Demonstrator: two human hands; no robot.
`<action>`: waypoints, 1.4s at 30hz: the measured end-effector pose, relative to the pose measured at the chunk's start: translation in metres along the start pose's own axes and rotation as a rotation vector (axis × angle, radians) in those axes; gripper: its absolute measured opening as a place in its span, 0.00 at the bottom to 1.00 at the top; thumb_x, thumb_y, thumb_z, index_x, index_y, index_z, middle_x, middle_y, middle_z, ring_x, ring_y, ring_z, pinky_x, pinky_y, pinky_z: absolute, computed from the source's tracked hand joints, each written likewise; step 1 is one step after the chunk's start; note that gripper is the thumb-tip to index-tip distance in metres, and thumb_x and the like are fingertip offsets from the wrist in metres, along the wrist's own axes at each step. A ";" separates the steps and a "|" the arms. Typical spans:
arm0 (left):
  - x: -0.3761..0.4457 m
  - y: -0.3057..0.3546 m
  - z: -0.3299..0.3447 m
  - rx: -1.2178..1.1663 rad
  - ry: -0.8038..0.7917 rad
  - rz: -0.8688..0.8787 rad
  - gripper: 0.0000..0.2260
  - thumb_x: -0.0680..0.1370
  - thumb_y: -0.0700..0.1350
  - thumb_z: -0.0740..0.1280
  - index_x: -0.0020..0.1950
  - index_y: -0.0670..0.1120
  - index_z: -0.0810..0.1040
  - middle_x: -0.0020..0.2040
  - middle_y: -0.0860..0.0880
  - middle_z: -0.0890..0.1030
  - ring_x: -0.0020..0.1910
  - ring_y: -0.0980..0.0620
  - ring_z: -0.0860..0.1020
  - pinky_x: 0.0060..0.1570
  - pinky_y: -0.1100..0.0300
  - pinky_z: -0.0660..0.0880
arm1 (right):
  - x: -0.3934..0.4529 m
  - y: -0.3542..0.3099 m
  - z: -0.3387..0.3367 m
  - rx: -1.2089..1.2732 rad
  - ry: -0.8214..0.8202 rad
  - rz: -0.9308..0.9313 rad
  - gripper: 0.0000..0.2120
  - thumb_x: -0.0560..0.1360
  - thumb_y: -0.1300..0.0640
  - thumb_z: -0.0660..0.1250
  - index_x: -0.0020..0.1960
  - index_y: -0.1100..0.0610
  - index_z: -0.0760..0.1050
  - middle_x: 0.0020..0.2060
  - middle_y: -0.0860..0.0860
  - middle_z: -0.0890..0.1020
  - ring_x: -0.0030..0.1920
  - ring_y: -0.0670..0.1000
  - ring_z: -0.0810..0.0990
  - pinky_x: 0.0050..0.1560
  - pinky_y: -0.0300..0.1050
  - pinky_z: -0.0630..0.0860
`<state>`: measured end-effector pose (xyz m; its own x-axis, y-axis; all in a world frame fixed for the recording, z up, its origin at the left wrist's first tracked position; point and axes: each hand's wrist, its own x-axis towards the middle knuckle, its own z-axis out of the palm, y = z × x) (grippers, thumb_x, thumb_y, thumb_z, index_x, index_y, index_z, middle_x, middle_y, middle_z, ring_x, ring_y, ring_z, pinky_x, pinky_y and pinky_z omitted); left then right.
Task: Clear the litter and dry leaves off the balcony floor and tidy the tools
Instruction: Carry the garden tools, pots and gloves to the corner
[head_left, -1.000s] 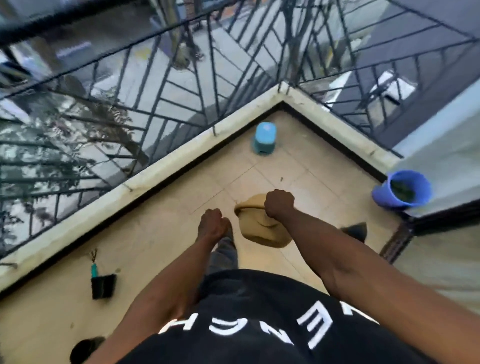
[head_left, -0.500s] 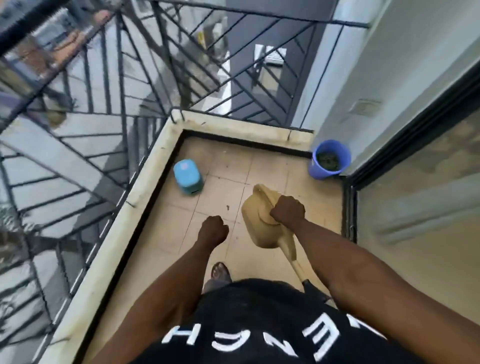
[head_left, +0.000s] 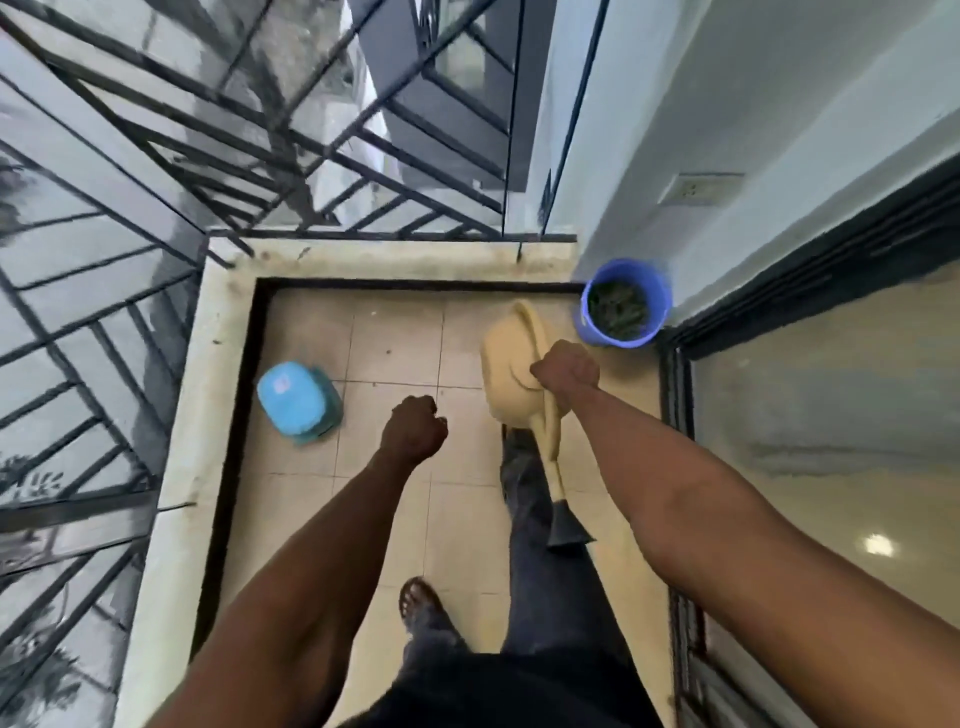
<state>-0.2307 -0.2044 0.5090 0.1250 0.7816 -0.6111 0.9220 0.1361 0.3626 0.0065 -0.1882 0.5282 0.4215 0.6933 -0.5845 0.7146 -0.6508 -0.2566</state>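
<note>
Watering can carried toward the far right corner

Watering can (head_left: 511, 364) hangs off the floor from my right hand (head_left: 566, 370), which clasps its handle, spout trailing back, likely bound for the blue bucket (head_left: 626, 302) of leaves in the balcony's far right corner. My left hand (head_left: 415, 431) is a clenched, empty fist, swinging forward.

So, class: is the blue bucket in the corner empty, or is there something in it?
Not empty. The blue bucket stands upright by the wall, and dark green plant matter shows inside its open mouth. How deep the contents go cannot be told.
</note>
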 end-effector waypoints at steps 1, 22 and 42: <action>0.028 0.014 0.001 0.018 -0.027 -0.018 0.16 0.78 0.46 0.64 0.63 0.40 0.76 0.62 0.40 0.76 0.62 0.40 0.74 0.59 0.52 0.72 | 0.036 -0.004 -0.005 0.003 -0.029 0.024 0.16 0.72 0.53 0.67 0.56 0.59 0.79 0.56 0.57 0.81 0.56 0.59 0.80 0.50 0.46 0.75; 0.380 0.100 0.114 0.037 -0.212 0.020 0.17 0.79 0.47 0.63 0.65 0.40 0.74 0.64 0.39 0.74 0.64 0.40 0.72 0.62 0.50 0.71 | 0.413 0.033 0.143 0.097 -0.199 0.270 0.13 0.76 0.58 0.65 0.57 0.63 0.78 0.57 0.59 0.80 0.56 0.60 0.80 0.43 0.43 0.69; 0.338 0.078 0.122 -0.009 -0.206 -0.064 0.17 0.80 0.48 0.63 0.65 0.40 0.74 0.64 0.39 0.74 0.63 0.40 0.72 0.60 0.49 0.72 | 0.376 0.025 0.141 0.057 -0.155 0.173 0.11 0.79 0.60 0.61 0.58 0.63 0.76 0.58 0.59 0.79 0.57 0.59 0.79 0.47 0.45 0.74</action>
<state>-0.0721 -0.0036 0.2452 0.1391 0.6306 -0.7635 0.9274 0.1873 0.3237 0.1039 0.0129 0.1939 0.4414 0.5169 -0.7335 0.6047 -0.7753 -0.1825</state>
